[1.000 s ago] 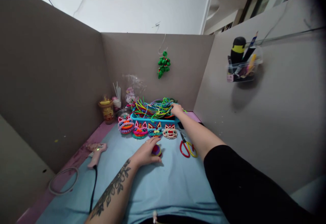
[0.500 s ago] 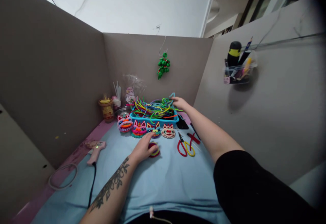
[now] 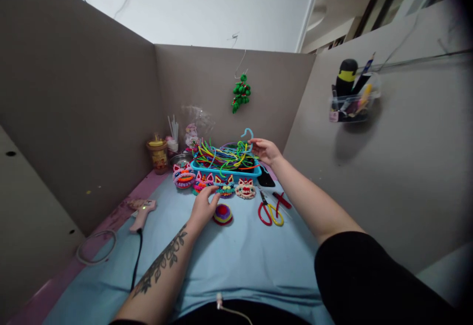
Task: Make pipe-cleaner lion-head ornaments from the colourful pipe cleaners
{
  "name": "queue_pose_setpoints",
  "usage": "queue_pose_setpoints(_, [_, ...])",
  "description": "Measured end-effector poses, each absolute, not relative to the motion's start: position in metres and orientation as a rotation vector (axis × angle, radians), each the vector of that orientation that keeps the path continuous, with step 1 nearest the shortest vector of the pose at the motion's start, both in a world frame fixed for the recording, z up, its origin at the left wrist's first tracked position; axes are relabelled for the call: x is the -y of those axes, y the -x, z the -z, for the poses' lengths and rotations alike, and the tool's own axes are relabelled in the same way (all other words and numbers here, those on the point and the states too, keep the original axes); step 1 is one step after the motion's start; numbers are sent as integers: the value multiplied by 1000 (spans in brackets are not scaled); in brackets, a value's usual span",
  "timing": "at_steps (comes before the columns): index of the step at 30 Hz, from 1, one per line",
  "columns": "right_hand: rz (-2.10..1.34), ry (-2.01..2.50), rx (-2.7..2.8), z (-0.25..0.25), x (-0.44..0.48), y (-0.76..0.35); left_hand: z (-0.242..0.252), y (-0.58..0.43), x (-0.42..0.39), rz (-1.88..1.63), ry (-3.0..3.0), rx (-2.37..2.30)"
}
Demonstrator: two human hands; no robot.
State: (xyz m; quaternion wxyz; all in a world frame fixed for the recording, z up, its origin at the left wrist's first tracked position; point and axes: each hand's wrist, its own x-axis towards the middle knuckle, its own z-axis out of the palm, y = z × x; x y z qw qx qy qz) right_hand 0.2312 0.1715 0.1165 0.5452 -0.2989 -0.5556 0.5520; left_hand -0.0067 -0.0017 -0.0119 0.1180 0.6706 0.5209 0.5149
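Observation:
My right hand (image 3: 269, 151) is at the right side of a blue basket (image 3: 229, 173) heaped with coloured pipe cleaners (image 3: 218, 156). Its fingertips pinch a light blue pipe cleaner (image 3: 248, 130) whose curled end stands above the heap. My left hand (image 3: 202, 207) hovers over the cloth, fingers apart and holding nothing. Just right of it lies a round striped coil (image 3: 223, 214), red in the centre with purple and yellow rings. Beyond the left hand stand several fuzzy animal-head figures, among them a white one (image 3: 245, 189) and a pink-and-purple one (image 3: 184, 176).
Scissors (image 3: 270, 213) and a red cross-shaped item (image 3: 282, 200) lie right, near a black phone (image 3: 266, 179). A pink glue gun (image 3: 142, 214) with its cord is left. Behind it stands a lidded cup (image 3: 158, 156). A pen holder (image 3: 351, 110) hangs on the right panel.
My right hand has drawn the light blue pipe cleaner upward a little from the heap. My left hand has moved off the striped coil to its left, uncovering it.

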Motion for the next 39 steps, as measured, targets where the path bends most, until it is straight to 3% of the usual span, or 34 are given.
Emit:
queue_pose_setpoints(5, [-1578, 472, 1419, -107, -135, -213, 10, 3, 4, -1548, -1901, -1448])
queue_pose_setpoints(13, [-1603, 382, 1647, -80, -107, -190, 5, 0, 2, -1636, -1533, -1292])
queue_pose_setpoints(16, [-1342, 471, 1975, -68, -91, -180, 2, -3, -4, -1621, -1219, -1099])
queue_pose_setpoints(20, [-696, 384, 2498, -53, -70, -165, -2, -4, -11, -1660, -901, -899])
queue_pose_setpoints(27, [-32, 438, 2706, -27, -91, -158, -4, 7, -10, -1784, -793, -667])
queue_pose_setpoints(30, [84, 588, 2626, -23, -126, -173, -8, 19, -10, -1946, -684, -577])
queue_pose_setpoints(34, [102, 1194, 2429, -27, -172, -203, -10, 37, -15, -2064, -573, -550])
queue_pose_setpoints(39, [52, 1365, 2373, -28, -188, -217, -7, 46, -18, -2086, -540, -562])
